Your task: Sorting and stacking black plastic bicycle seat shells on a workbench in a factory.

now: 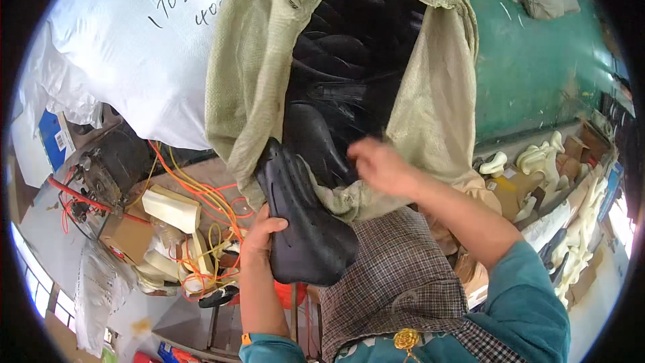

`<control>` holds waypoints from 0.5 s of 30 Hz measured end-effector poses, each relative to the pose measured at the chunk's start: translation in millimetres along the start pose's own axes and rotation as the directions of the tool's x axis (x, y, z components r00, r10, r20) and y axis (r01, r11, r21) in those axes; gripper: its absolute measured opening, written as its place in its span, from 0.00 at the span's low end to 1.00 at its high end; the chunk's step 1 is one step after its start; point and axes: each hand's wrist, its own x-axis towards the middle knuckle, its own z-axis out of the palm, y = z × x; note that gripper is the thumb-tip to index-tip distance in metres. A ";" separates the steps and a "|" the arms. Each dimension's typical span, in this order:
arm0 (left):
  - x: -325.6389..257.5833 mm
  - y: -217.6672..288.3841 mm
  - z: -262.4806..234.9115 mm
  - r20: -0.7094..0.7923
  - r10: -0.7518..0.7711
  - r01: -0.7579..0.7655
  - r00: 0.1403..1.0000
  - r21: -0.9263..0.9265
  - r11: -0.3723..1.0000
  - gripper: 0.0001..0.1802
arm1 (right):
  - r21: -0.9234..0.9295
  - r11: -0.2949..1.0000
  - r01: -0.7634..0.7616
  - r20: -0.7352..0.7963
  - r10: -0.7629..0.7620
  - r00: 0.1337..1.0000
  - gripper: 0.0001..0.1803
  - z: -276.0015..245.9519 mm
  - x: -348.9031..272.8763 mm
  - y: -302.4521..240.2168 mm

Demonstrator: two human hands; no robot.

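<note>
A black bicycle saddle [306, 228] stands on end in front of the sack, its narrow nose up and its wide tail down. My left hand [259, 234] grips its left edge, thumb over the top face. Behind it an olive woven sack [252, 60] gapes open, with several more black saddles [322, 138] piled inside. At the sack's lower right mouth is my right hand [381, 167], apart from the held saddle. Its fingers look curled but are smeared by motion, and no object shows in them.
A full white woven sack [141, 47] stands at the upper left. Below it, orange and yellow hoses [208, 191] tangle among cream foam pieces [171, 208] and a cardboard box [125, 236]. On the right, a bin holds cream parts [537, 158] beside a green surface [531, 60].
</note>
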 end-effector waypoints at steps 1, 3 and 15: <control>1.1 4.5 10.8 0.034 0.048 -0.049 0.998 0.034 0.998 0.44 | 0.011 1.000 -0.017 -0.138 0.018 0.990 0.23 -11.3 20.4 9.6; 3.4 1.7 17.4 0.028 0.063 -0.063 0.998 0.013 0.998 0.44 | 0.023 0.999 -0.029 -0.272 0.035 0.962 0.24 -15.1 38.1 7.4; 7.8 -11.7 5.6 0.055 0.134 -0.129 0.990 -0.087 0.988 0.44 | -0.753 0.658 -0.032 -0.253 -0.244 0.936 0.43 13.9 57.2 2.5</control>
